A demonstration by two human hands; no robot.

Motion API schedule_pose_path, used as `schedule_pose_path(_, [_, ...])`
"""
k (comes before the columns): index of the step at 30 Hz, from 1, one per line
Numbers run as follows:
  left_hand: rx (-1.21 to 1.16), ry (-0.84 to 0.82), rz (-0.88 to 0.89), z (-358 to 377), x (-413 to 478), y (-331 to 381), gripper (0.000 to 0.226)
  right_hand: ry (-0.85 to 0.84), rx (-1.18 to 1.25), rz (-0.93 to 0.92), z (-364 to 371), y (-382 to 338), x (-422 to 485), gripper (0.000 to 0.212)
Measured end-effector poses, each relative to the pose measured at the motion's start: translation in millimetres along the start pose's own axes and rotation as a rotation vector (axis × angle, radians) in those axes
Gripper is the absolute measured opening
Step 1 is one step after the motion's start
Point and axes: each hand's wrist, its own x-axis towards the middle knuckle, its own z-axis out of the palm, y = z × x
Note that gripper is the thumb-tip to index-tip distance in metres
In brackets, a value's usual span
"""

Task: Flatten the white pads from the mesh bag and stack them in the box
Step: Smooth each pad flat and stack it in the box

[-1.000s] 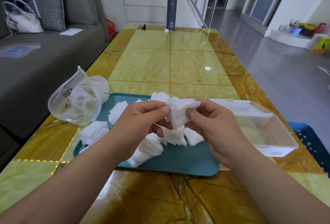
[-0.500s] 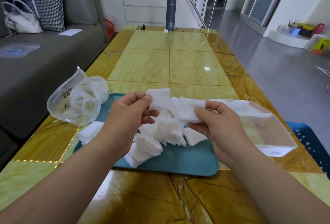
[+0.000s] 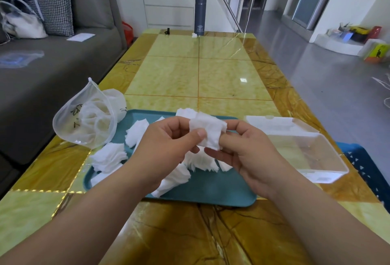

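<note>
Left hand: the left hand (image 3: 166,148) is up above the flat teal plastic tray (image 3: 211,188). Its thumb and fingers are pinched shut on the left side of one soft white square pad (image 3: 209,131).
Right hand: the right hand (image 3: 247,155) holds the right side of the same pad. The fingers are clamped on its right edge and bottom corner.
Held pad: it is in the air between both hands, over the middle of the tray. It is a bit wrinkly, not fully flat. Its long way runs side to side, from one hand to the other, and its flat face points at the camera.
Other pads: a heap of loose white pads (image 3: 109,156) lies on the tray, some under the hands, some spilling over the tray's left edge.
Mesh bag: the thin see-through white mesh bag (image 3: 88,121) rests at the far left corner of the tray, mouth open. More white stuff is inside.
Box: the clear plastic box (image 3: 304,150) sits just right of the tray, open side up. I cannot tell if pads are in it.
Table: the shiny yellow stone-look table (image 3: 198,74) holds it all.
</note>
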Motion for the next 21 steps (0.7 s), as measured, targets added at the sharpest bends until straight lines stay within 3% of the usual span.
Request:
schedule_pose_path(10, [0.026,-0.009,0.058,0.8,0.9,-2.3,0.004,-0.072,-0.108,-0.047,1.8,1.9,-2.2,0.024])
schedule_pose_path(18, [0.138,0.078,0.095,0.1,4.3,-7.8,0.022,-0.196,-0.078,-0.048,0.8,-1.0,-3.4,0.029])
schedule_pose_path(21, [0.203,0.112,0.103,-0.6,4.3,-7.0,0.028,-0.07,-0.099,-0.08,1.1,4.7,-1.0,0.022])
